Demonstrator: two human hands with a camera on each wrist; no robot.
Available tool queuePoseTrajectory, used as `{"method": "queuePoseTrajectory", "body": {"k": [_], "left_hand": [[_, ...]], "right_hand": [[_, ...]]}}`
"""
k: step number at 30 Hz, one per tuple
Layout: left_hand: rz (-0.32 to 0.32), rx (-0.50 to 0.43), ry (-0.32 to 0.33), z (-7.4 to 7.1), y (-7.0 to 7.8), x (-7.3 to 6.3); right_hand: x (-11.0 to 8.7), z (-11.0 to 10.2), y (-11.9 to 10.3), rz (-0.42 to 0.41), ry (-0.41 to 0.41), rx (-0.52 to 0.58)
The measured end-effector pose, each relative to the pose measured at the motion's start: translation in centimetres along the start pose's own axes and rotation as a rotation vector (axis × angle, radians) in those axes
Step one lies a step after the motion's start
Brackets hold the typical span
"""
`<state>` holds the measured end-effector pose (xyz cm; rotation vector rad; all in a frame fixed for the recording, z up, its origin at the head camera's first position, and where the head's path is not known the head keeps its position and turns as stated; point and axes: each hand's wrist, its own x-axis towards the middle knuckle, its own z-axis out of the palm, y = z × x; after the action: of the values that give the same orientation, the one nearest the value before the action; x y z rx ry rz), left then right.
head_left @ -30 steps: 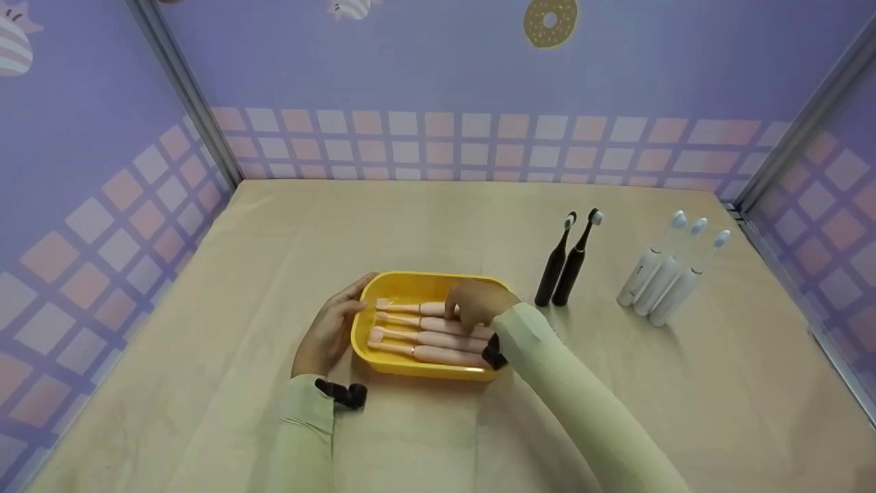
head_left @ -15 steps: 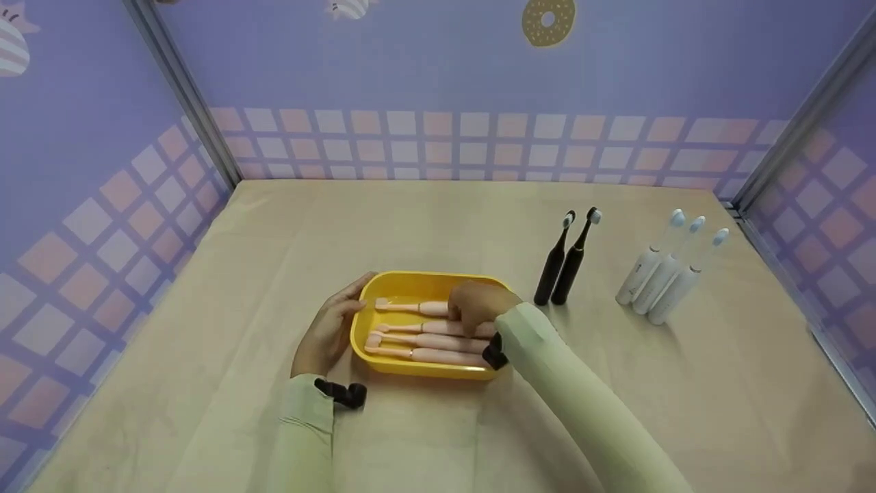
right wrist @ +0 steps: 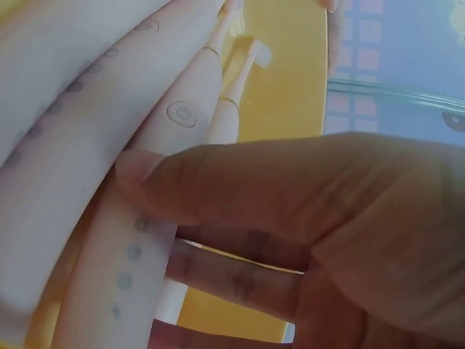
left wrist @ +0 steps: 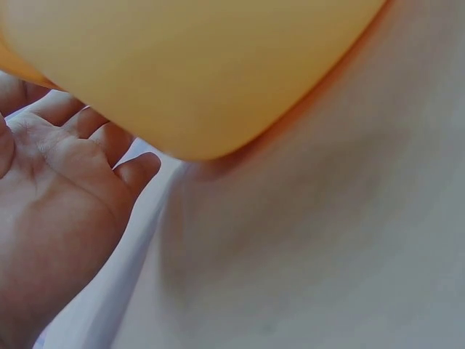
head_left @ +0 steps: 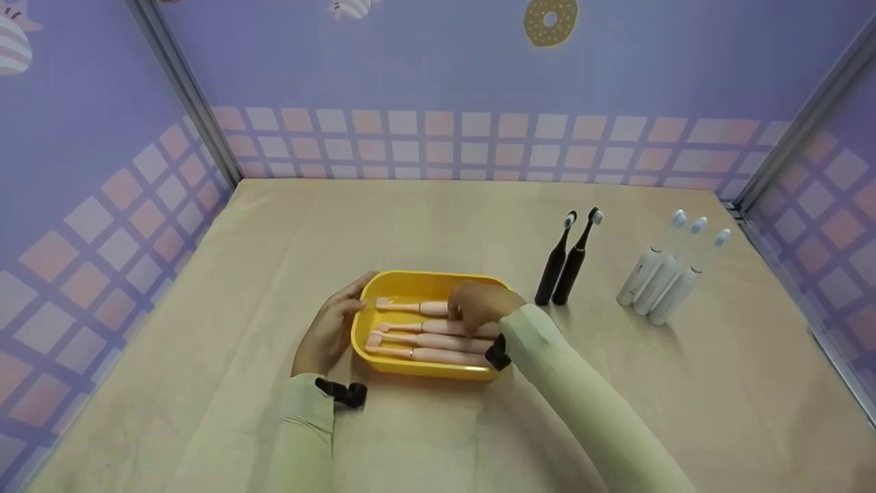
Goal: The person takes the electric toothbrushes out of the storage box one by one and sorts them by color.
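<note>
A yellow plastic tray (head_left: pixel 428 372) holds several pale pink electric toothbrushes lying side by side, heads to the left. My left hand (head_left: pixel 327 335) grips its left end, thumb at the rim and fingers around the outside; the left wrist view shows the palm beside the tray wall (left wrist: pixel 196 80). Inside the tray, my right hand (head_left: pixel 484 305) covers the handle ends. In the right wrist view its thumb lies on a pink toothbrush (right wrist: pixel 112 269) below the power button, fingers on the other side, pinching it. A gap separates the farthest toothbrush (head_left: pixel 414 307) from the nearer ones.
To the right of the tray, two black electric toothbrushes (head_left: pixel 561 274) lie together on the table (head_left: pixel 424 226). Farther right are three white ones (head_left: pixel 660 284). Patterned purple panels (head_left: pixel 438 75) border the table at the back and sides.
The second pink toothbrush from the back has shifted toward the nearer ones, opening a gap behind it. The left hand and the tray have stayed in place.
</note>
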<state>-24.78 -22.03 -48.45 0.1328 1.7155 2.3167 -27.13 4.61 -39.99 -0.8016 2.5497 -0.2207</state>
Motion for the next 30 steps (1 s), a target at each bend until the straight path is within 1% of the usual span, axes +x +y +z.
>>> {"method": "queuePoseTrajectory", "body": {"k": [3,5,9,14,21,25,30], "left_hand": [[0.001,0.014,0.007,-0.1,0.0,0.0],[-0.008,0.002,0.018,0.0,0.1,-0.1],[-0.025,-0.021,0.026,0.1,0.2,-0.2],[-0.032,-0.037,0.0,0.1,0.2,-0.1],[-0.029,-0.026,0.03,0.1,0.1,0.0],[-0.028,-0.024,0.031,0.2,0.1,0.0],[-0.025,-0.033,0.032,0.2,0.2,0.0]], "right_hand": [[-0.1,0.0,0.0,-0.002,0.017,-0.006],[-0.3,-0.1,-0.1,-0.014,0.035,-0.008],[-0.7,-0.1,-0.2,-0.067,0.083,-0.018],[-1.0,0.1,0.0,-0.136,0.153,-0.052],[-1.5,0.3,0.1,-0.221,0.276,-0.035],[-1.8,0.5,0.0,-0.231,0.322,-0.043],[-2.2,0.8,0.1,-0.226,0.347,-0.038]]}}
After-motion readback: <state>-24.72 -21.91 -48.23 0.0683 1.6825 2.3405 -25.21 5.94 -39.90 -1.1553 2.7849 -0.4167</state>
